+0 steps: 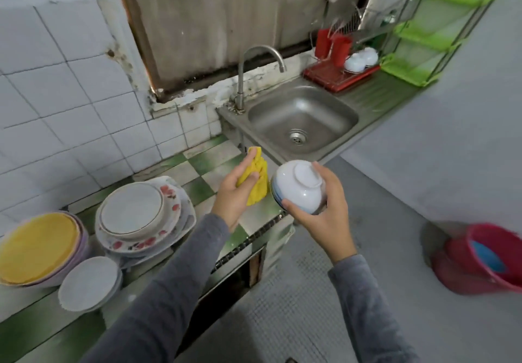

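Observation:
My left hand (231, 193) grips a bunched yellow cloth (258, 184) above the green-and-white tiled counter (203, 162). Just to its right, my right hand (324, 210) holds a white bowl with a blue band (299, 187), tipped so its foot ring faces up toward me, thumb on the near rim and fingers over the far side. Cloth and bowl are close together but apart. Both hands hover in front of the steel sink (333, 108).
Stacked plates (141, 215), a yellow plate stack (36, 246) and white bowls (89, 283) sit on the counter at left. A tap (243, 74) stands behind the sink. A red dish rack (336, 74) with bowls and a green shelf (423, 43) stand at right. A red bucket (491, 258) is on the floor.

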A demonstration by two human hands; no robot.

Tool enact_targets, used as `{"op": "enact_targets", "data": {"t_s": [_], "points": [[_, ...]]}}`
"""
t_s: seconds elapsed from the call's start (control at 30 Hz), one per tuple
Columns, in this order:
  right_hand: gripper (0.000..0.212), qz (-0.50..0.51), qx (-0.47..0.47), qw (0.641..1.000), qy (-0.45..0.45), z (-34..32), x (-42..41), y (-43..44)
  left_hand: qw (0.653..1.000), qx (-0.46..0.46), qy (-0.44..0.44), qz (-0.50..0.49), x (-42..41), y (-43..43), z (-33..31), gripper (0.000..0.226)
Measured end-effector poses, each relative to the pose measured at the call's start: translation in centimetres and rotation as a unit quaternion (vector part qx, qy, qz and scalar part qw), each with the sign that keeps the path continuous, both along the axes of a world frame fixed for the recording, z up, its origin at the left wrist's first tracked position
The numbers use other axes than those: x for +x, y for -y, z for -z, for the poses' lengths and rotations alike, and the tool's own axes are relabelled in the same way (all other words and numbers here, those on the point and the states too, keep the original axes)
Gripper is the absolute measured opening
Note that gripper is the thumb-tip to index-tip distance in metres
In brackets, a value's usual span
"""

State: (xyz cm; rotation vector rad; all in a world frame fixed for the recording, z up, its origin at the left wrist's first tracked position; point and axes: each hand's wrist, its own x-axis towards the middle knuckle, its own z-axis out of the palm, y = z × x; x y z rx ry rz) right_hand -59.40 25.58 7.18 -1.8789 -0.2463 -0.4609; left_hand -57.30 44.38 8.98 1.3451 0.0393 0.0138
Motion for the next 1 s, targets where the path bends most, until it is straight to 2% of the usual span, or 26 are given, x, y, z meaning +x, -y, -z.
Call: {"op": "enact_targets", "data": {"t_s": [0.23, 0.5, 0.73, 1.0], "points": [[0.083, 0.092, -0.012, 0.996, 0.0, 0.6, 0.7, 15.4, 0.995, -0.002, -0.009, 0.102, 3.5, 15.7, 1.9, 0.043], [0.083, 0.165, -0.015, 0.986, -0.005, 1.4, 4.9, 26.3, 0.988, -0.014, -0.024, 0.154, 9.4, 27.3, 3.7, 0.04], [0.079, 0.192, -0.01, 0.981, 0.0, 2.0, 13.9, 33.3, 0.986, -0.008, -0.003, 0.167, 20.3, 35.4, 4.7, 0.037], [0.078, 0.202, -0.007, 0.979, -0.008, 1.1, 26.6, 41.0, 0.987, -0.008, 0.017, 0.157, 34.1, 43.1, 2.7, 0.039]]}}
